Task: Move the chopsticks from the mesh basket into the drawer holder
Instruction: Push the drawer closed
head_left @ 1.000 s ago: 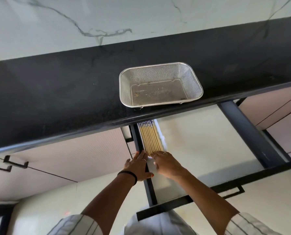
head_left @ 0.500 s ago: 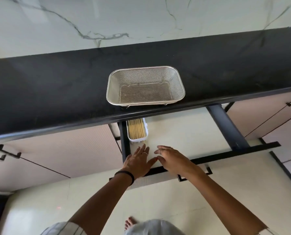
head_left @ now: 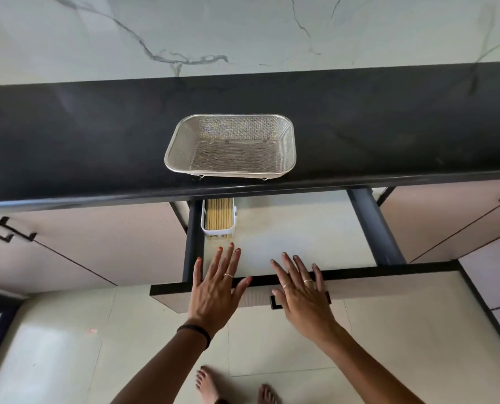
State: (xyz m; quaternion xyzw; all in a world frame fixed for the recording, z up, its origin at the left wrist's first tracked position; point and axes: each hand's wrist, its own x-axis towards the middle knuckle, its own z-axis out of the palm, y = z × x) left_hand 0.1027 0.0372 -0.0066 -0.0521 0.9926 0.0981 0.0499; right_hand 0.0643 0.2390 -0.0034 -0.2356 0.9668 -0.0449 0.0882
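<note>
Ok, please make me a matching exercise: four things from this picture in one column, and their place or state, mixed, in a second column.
Things
1. mesh basket
2. chopsticks
3. left hand
4. right hand

Places or states
A. in the white holder inside the drawer
B. over the black drawer handle
C. empty, on the black counter
D. fingers spread, across the drawer's front edge near its left corner

Pairs: 1-C, 2-A, 3-D, 4-B

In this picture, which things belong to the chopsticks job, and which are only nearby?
Job: chopsticks, white holder, drawer, empty mesh basket, left hand, right hand.
Nearby: black counter, marble wall, cabinet doors.
</note>
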